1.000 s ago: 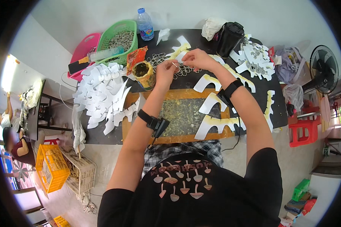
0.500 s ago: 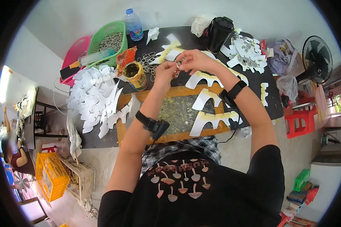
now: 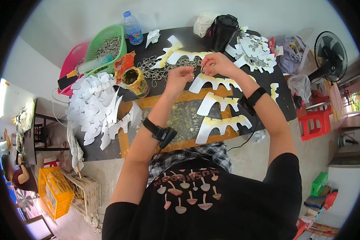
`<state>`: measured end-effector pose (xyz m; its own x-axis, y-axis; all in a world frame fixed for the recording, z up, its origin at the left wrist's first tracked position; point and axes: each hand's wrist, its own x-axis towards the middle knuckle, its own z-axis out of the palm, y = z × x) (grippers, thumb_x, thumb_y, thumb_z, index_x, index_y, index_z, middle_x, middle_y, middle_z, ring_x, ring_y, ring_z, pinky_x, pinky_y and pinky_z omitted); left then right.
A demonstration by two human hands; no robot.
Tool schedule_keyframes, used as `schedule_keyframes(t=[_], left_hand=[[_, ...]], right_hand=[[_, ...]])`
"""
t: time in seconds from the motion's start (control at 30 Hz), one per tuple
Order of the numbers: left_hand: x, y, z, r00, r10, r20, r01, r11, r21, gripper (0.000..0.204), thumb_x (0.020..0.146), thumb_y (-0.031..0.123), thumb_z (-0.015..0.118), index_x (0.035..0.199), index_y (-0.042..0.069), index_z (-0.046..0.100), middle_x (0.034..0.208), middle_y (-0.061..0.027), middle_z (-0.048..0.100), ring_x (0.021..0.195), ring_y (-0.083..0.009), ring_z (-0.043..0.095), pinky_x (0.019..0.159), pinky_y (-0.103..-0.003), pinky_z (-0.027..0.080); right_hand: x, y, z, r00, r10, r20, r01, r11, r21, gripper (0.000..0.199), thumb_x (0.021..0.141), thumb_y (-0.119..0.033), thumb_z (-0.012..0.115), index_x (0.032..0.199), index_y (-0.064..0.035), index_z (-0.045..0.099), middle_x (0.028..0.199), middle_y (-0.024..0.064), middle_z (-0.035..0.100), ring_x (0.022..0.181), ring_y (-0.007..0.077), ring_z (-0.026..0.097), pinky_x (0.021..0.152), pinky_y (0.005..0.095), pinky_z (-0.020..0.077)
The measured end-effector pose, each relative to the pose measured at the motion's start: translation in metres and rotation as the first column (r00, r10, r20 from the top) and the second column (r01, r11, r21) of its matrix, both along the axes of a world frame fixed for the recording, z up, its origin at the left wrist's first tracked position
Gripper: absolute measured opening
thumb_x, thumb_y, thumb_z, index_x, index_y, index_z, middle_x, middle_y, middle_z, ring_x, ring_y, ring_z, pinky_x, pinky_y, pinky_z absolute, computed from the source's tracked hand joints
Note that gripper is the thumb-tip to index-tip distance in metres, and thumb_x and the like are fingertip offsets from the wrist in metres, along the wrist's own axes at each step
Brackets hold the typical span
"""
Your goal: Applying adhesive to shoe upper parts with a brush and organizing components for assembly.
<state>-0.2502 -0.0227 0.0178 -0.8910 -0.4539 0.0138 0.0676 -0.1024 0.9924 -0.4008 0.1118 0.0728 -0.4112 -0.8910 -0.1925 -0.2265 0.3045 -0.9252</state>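
Observation:
My right hand [image 3: 217,65] pinches a small metal ring [image 3: 203,69] above the far side of the table. My left hand [image 3: 180,77] is a short way to its left, fingertips pressed together; what they hold, if anything, is too small to make out. Several loose metal rings [image 3: 155,73] lie on the dark table just beyond my left hand. White cut-out pieces with scalloped, yellow-smeared edges, such as one white piece [image 3: 206,107], are spread below and right of my right hand. A tin with yellow-smeared sides [image 3: 139,89] stands left of my left hand.
A taped work board [image 3: 174,116] lies nearest me. White cut pieces [image 3: 94,104] are heaped at left. Behind stand a green basket [image 3: 93,46] of metal pieces, a pink basket [image 3: 66,68], a water bottle [image 3: 133,30] and a black tumbler [image 3: 225,34]. More pieces [image 3: 254,52] lie at far right.
My hands have come apart, having been together over the ring. The right hand has moved a little to the right with the ring. The whole view has shifted slightly.

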Motion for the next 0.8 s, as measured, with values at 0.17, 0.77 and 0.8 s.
schedule_keyframes(t=[0.17, 0.77, 0.8], left_hand=[[-0.002, -0.005, -0.004, 0.998, 0.025, 0.059, -0.018, 0.993, -0.112, 0.018, 0.08, -0.001, 0.061, 0.097, -0.005, 0.065, 0.082, -0.006, 0.065, 0.074, -0.0109, 0.059, 0.069, -0.023, 0.046], [-0.01, 0.0, -0.004, 0.999, -0.036, 0.005, 0.037, 0.997, -0.061, 0.016, 0.08, 0.001, 0.065, 0.096, -0.002, 0.069, 0.078, -0.0035, 0.064, 0.068, -0.0089, 0.055, 0.065, -0.022, 0.045], [-0.011, 0.0, -0.004, 0.998, -0.051, 0.028, 0.052, 0.998, -0.029, 0.016, 0.081, 0.001, 0.064, 0.096, -0.002, 0.068, 0.078, -0.0034, 0.064, 0.067, -0.0087, 0.054, 0.063, -0.022, 0.045]], right_hand=[[-0.012, -0.002, -0.015, 0.963, -0.078, -0.259, 0.09, 0.995, 0.033, 0.013, 0.075, -0.004, 0.065, 0.086, 0.0032, 0.065, 0.072, 0.0067, 0.066, 0.063, 0.0117, 0.064, 0.057, 0.0233, 0.0529], [-0.01, -0.012, -0.037, 0.689, 0.013, -0.724, 0.159, 0.973, 0.169, 0.011, 0.067, -0.008, 0.066, 0.077, -0.0047, 0.068, 0.074, 0.0154, 0.066, 0.075, 0.0318, 0.064, 0.07, 0.0396, 0.0501], [-0.009, -0.012, -0.034, 0.686, 0.003, -0.728, 0.166, 0.973, 0.159, 0.01, 0.069, -0.01, 0.067, 0.076, -0.0035, 0.068, 0.072, 0.0151, 0.065, 0.073, 0.0288, 0.065, 0.067, 0.0377, 0.0508]])
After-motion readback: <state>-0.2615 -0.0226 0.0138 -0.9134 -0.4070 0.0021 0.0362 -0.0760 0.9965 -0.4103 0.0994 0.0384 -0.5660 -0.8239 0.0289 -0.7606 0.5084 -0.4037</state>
